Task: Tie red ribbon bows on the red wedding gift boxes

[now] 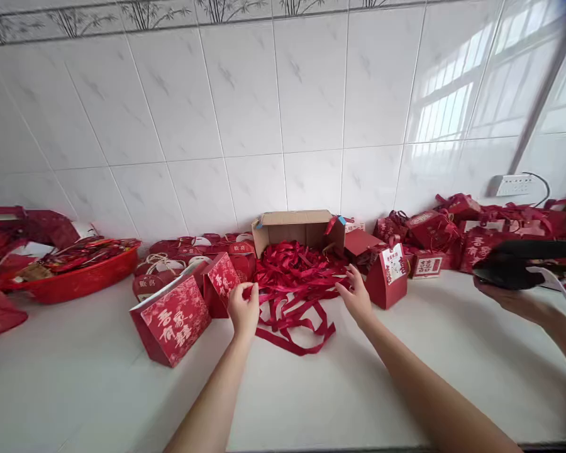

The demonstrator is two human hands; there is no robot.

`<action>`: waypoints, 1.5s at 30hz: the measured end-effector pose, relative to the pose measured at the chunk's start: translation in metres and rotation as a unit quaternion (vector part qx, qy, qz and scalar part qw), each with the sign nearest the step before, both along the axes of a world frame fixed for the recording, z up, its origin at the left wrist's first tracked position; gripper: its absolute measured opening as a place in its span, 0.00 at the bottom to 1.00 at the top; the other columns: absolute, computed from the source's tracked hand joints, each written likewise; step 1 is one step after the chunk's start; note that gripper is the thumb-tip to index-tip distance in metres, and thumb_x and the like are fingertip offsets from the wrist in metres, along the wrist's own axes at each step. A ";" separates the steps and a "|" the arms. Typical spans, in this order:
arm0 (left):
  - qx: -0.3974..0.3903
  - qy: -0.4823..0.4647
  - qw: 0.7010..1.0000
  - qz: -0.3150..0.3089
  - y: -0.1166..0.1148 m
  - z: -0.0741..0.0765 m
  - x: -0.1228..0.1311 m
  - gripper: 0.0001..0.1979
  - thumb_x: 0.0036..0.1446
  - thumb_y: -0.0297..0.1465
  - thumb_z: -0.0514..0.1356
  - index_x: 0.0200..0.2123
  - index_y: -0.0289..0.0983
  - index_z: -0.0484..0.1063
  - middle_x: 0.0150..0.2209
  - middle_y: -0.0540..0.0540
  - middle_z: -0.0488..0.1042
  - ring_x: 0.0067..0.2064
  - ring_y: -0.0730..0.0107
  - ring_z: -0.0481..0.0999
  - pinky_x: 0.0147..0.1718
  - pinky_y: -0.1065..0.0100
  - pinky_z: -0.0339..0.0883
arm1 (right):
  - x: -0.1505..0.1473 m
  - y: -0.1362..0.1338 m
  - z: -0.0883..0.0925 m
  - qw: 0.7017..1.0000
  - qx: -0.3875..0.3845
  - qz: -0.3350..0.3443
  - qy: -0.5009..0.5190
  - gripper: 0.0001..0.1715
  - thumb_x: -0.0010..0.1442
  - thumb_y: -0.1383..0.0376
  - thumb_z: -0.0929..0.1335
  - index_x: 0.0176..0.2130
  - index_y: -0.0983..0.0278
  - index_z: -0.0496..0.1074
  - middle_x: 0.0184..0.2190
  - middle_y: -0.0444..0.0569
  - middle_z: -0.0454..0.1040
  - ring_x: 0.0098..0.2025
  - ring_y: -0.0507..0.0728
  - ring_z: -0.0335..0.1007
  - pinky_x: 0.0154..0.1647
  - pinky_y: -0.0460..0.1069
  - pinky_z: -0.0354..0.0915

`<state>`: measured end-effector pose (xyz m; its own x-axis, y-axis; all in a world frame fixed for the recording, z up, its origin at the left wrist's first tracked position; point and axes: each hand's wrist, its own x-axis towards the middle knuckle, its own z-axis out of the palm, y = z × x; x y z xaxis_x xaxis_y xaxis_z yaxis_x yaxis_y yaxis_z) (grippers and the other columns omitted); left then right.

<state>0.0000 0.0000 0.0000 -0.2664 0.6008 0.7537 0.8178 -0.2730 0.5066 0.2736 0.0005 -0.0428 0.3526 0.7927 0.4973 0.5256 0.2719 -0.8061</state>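
A pile of dark red ribbon (295, 270) spills from an open cardboard box (306, 218) onto the counter, with loose loops at the front. My left hand (244, 311) is closed in a pinch at the left edge of the ribbon; what is between the fingertips, if anything, is too small to make out. Just behind it stands a small red gift box (221, 283), and to the left leans a larger red gift box (174, 318) with white lettering. My right hand (357, 299), fingers apart, is at the pile's right edge, beside a red gift box with a tag (387, 280).
A red plastic basin (82, 277) of small packets stands left. More red boxes (427, 228) with ribbon handles crowd the back right. At the far right, another person's hand (514, 302) holds a black object (514, 264). A power strip (514, 185) rests against the tiled wall.
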 end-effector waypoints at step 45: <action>-0.022 0.041 0.948 -0.315 -0.129 0.024 0.092 0.38 0.49 0.23 0.58 0.62 0.36 0.46 0.56 0.31 0.62 0.58 0.49 0.64 0.53 0.49 0.64 | -0.058 -0.095 0.072 0.866 -0.070 0.446 0.216 0.37 0.55 0.52 0.70 0.59 0.57 0.58 0.47 0.50 0.73 0.47 0.59 0.71 0.46 0.54 0.69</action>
